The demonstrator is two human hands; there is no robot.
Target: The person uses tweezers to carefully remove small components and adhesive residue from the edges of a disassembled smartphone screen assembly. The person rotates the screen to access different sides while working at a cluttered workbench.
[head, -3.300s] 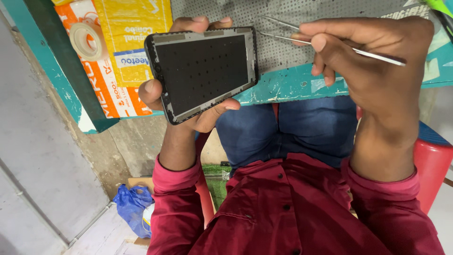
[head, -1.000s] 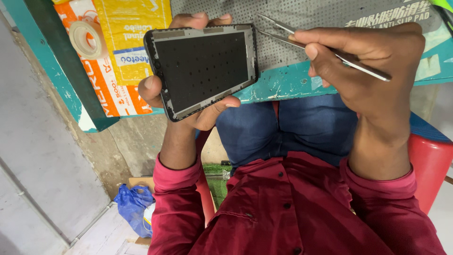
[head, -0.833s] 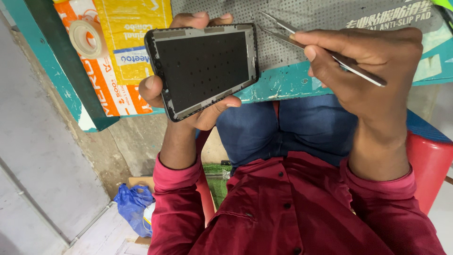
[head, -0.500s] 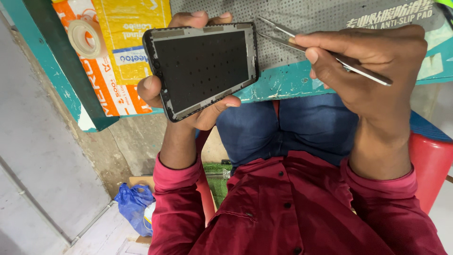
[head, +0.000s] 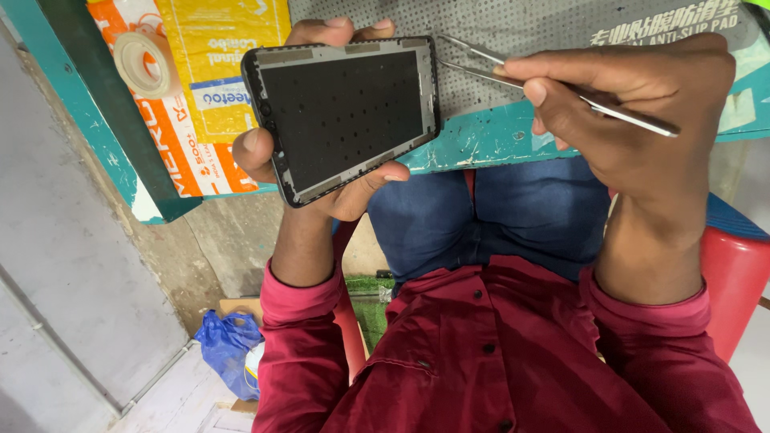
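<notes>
**Phone frame in one hand, tweezers in the other**

The left hand (head: 337,168) wraps around a dark phone frame (head: 345,112) and holds it up over the edge of the bench (head: 481,140). The thumb sits on one long side and the fingers curl round the back. The right hand (head: 634,120) pinches thin metal tweezers (head: 553,80). Their tips point at the frame's top corner, just beside it. A grey mat (head: 521,24) lies on the bench behind. A roll of tape (head: 144,64) sits off to the left.
</notes>
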